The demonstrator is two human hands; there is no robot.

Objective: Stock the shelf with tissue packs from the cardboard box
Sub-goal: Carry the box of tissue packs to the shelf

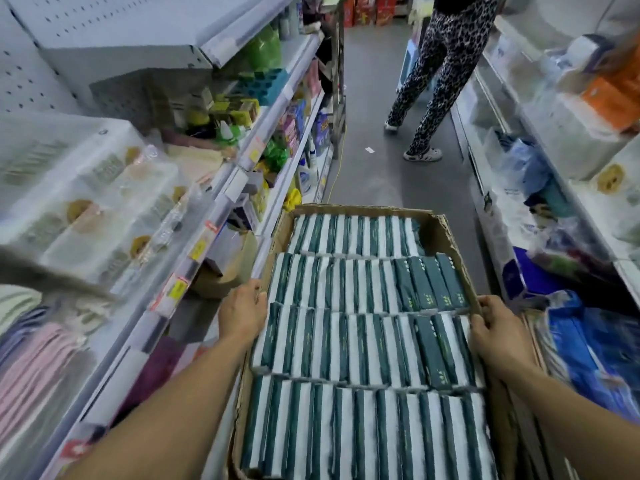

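An open cardboard box fills the lower middle of the head view, packed with several rows of dark green and white tissue packs standing on edge. My left hand grips the box's left wall, fingers curled over the rim. My right hand grips the right wall the same way. The shelf on my left runs along the aisle beside the box, with clear-wrapped tissue rolls on it.
A person in leopard-print trousers stands ahead in the narrow aisle. Shelves on the right hold wrapped paper goods and blue bags. Bottles and packets crowd the left shelves farther on. Grey floor lies beyond the box.
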